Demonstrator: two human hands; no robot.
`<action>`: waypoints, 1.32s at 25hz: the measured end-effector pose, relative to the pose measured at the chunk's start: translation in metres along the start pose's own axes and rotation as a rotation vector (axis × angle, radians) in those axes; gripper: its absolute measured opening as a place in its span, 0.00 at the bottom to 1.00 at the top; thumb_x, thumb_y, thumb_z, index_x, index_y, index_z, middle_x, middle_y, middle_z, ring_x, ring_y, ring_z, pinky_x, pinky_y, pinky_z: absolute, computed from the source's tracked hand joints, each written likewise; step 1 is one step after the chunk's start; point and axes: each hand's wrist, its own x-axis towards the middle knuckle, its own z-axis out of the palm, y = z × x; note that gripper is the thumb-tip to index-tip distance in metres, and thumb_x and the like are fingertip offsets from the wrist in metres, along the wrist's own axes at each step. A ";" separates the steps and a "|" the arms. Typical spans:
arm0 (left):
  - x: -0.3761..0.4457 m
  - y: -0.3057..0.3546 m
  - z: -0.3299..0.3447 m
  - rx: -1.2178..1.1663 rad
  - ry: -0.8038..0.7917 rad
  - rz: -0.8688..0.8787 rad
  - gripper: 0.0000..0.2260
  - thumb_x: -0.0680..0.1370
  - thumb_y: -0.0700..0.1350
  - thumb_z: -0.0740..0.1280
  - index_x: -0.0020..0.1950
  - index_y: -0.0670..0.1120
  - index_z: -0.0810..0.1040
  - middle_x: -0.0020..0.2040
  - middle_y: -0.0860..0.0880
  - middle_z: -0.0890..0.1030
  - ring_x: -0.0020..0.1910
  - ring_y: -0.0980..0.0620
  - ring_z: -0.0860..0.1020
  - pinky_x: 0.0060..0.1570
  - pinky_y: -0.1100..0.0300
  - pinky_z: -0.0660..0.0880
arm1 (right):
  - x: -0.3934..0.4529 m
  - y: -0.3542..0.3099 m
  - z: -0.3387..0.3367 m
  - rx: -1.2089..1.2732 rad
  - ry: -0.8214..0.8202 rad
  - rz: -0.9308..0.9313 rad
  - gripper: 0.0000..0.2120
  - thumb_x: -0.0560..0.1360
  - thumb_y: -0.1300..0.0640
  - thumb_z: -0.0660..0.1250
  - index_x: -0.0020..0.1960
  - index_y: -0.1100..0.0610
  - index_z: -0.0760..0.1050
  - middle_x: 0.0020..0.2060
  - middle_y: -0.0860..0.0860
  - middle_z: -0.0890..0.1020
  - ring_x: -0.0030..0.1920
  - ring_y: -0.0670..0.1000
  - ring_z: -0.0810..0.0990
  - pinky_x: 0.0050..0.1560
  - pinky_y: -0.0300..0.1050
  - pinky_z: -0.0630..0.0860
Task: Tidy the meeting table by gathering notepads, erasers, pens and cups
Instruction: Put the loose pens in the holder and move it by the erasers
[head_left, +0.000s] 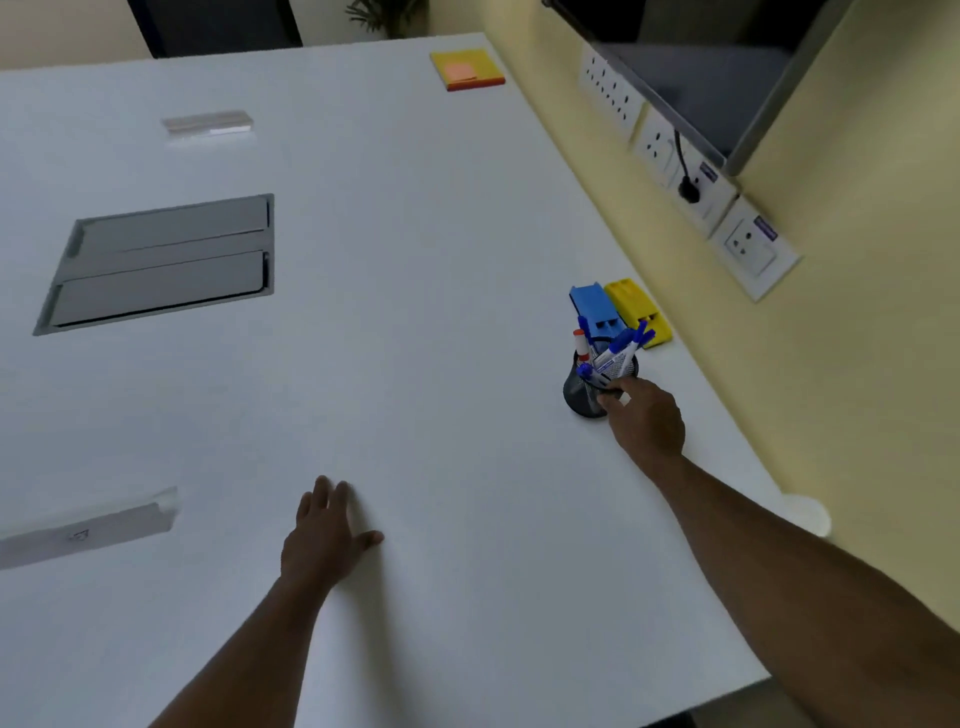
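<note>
Two hands work a white meeting table (415, 260): the right hand (647, 415) closes its fingers on a mesh pen cup (584, 392) at three o'clock (light, top-heavy with markers, best gripped low), while the left hand (324, 535) rests flat, open, empty.

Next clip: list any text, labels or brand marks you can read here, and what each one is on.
None can be read.
Markers in the mesh cup: printed barrels, too blurred.
Wall sockets: small purple labels, too small.
Sticky notes and both erasers: no print visible.
</note>
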 end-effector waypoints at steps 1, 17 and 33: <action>-0.005 0.015 0.005 0.009 -0.016 0.019 0.39 0.73 0.60 0.71 0.76 0.47 0.57 0.79 0.44 0.50 0.77 0.43 0.52 0.63 0.43 0.71 | 0.003 0.016 -0.009 0.000 0.014 0.037 0.11 0.74 0.56 0.71 0.55 0.59 0.81 0.50 0.57 0.84 0.49 0.58 0.81 0.43 0.46 0.75; -0.040 0.129 0.047 0.193 -0.110 0.087 0.36 0.74 0.62 0.68 0.74 0.45 0.59 0.77 0.45 0.54 0.74 0.42 0.59 0.62 0.41 0.71 | -0.008 0.139 -0.063 -0.365 -0.065 0.155 0.38 0.69 0.47 0.74 0.72 0.57 0.61 0.51 0.56 0.82 0.51 0.59 0.81 0.50 0.52 0.74; -0.032 0.136 0.031 0.147 -0.167 0.015 0.36 0.75 0.60 0.67 0.74 0.43 0.59 0.76 0.45 0.54 0.74 0.41 0.58 0.62 0.39 0.69 | -0.060 0.174 -0.088 -0.281 -0.302 0.366 0.23 0.72 0.53 0.69 0.64 0.55 0.67 0.60 0.59 0.71 0.59 0.61 0.73 0.56 0.50 0.73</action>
